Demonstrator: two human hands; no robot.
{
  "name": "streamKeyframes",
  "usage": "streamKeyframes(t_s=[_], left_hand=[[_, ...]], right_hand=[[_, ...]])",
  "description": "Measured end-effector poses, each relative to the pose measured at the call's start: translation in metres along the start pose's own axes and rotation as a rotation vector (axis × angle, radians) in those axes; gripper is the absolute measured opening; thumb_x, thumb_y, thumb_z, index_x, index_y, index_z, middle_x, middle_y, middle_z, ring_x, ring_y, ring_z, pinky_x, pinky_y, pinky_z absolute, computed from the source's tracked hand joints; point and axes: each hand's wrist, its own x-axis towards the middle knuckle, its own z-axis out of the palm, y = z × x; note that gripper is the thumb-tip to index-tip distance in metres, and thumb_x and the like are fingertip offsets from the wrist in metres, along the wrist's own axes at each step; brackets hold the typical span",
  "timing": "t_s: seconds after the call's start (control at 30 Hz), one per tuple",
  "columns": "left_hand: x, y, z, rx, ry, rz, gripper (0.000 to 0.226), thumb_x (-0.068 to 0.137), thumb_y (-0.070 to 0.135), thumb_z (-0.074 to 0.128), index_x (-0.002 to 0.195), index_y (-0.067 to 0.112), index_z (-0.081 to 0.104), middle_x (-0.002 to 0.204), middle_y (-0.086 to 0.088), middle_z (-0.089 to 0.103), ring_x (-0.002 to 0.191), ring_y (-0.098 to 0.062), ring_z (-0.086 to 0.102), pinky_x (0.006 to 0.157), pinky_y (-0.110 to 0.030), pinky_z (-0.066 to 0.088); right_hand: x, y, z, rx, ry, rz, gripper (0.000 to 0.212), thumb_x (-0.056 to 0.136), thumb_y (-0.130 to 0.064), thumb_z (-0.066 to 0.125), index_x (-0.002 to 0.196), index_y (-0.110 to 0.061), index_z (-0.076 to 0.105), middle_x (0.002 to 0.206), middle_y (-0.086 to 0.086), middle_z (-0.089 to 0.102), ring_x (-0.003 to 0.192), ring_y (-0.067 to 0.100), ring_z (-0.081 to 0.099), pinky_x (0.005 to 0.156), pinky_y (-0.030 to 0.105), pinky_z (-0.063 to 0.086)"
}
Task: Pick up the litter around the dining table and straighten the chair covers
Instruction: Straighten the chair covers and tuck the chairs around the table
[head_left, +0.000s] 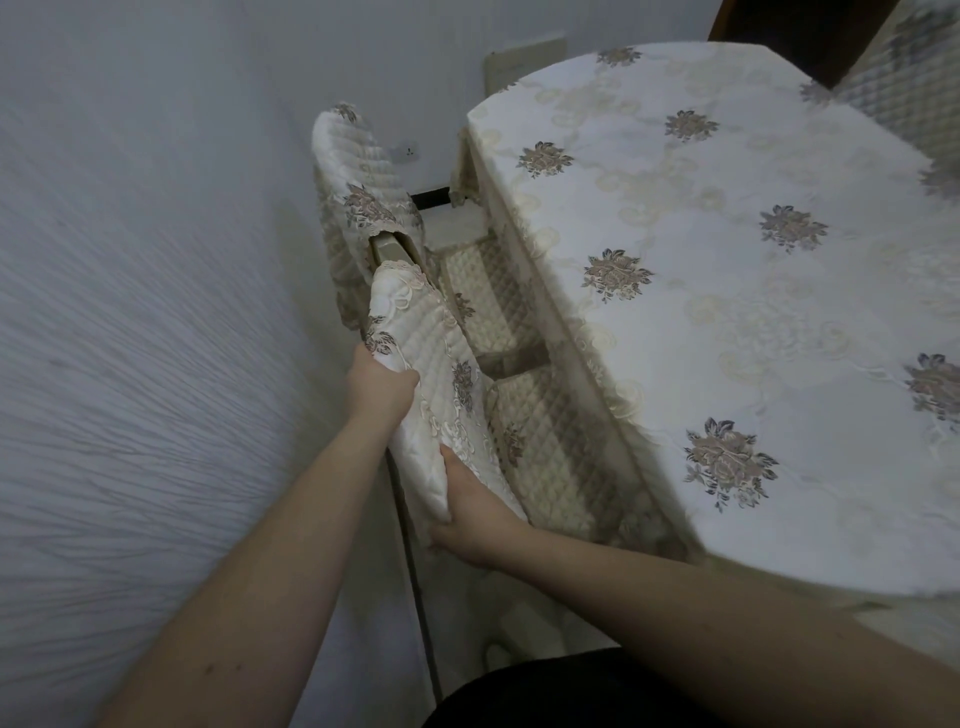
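A cream quilted chair-back cover (423, 364) with embroidered flowers sits on the near chair, tucked between the wall and the dining table (727, 291). My left hand (379, 387) grips the cover's left edge near the middle. My right hand (470, 512) grips its lower near corner, fingers wrapped under the fabric. A second chair farther back wears a matching cover (358, 176), and a bare strip of that chair's frame (390, 249) shows below it. Quilted seat cushions (545, 441) lie under the table's edge. No litter is visible.
A textured white wall (156, 312) runs close along the left. The table's floral cloth hangs over the chairs' seats on the right. A dark wooden piece (795, 31) stands at the far top right. The gap between wall and chairs is narrow.
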Motion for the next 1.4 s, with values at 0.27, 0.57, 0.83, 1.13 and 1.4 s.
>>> streamKeyframes(t_s=[0.27, 0.57, 0.83, 1.13, 1.4], left_hand=[[-0.004, 0.003, 0.003, 0.256, 0.083, 0.114, 0.084, 0.08, 0.026, 0.059, 0.151, 0.012, 0.016, 0.147, -0.02, 0.034, 0.129, -0.039, 0.038, 0.104, -0.048, 0.037], [-0.06, -0.004, 0.013, 0.995, -0.093, 0.507, 0.069, 0.091, 0.044, 0.033, 0.153, 0.022, 0.013, 0.16, -0.005, 0.014, 0.147, -0.024, 0.001, 0.113, -0.06, 0.01], [-0.181, -0.012, 0.074, 0.86, -0.314, 0.655, 0.067, 0.09, 0.038, 0.045, 0.15, 0.016, 0.026, 0.155, -0.008, 0.03, 0.142, -0.028, 0.024, 0.115, -0.046, 0.022], [-0.387, 0.053, 0.203, 0.799, -0.478, 1.126, 0.069, 0.083, 0.034, 0.053, 0.148, 0.016, 0.034, 0.153, -0.008, 0.034, 0.143, -0.03, 0.026, 0.114, -0.048, 0.025], [-0.528, 0.1, 0.274, 0.615, -0.606, 1.423, 0.064, 0.086, 0.047, 0.035, 0.14, 0.015, 0.046, 0.143, -0.009, 0.049, 0.135, -0.031, 0.041, 0.107, -0.049, 0.037]], right_hand=[[0.003, 0.004, 0.003, 0.026, 0.053, 0.032, 0.106, 0.057, -0.045, 0.06, 0.149, -0.027, 0.012, 0.148, 0.0, 0.035, 0.132, 0.019, 0.04, 0.104, 0.036, 0.041], [-0.063, 0.051, -0.03, -0.33, -0.028, -0.035, 0.084, 0.086, -0.06, 0.054, 0.15, -0.018, 0.02, 0.149, 0.011, 0.036, 0.131, 0.03, 0.041, 0.105, 0.04, 0.038], [-0.176, 0.126, -0.088, -0.514, 0.311, -0.023, 0.059, 0.091, -0.037, 0.05, 0.144, -0.015, 0.035, 0.137, 0.012, 0.049, 0.121, 0.032, 0.049, 0.099, 0.041, 0.041], [-0.386, 0.231, -0.145, -0.582, 0.765, 0.196, 0.063, 0.079, -0.032, 0.053, 0.139, -0.016, 0.043, 0.134, 0.011, 0.054, 0.122, 0.03, 0.05, 0.103, 0.041, 0.039], [-0.523, 0.271, -0.169, -0.617, 1.028, 0.351, 0.055, 0.085, -0.033, 0.058, 0.136, -0.016, 0.046, 0.133, 0.009, 0.053, 0.128, 0.028, 0.045, 0.108, 0.042, 0.036]])
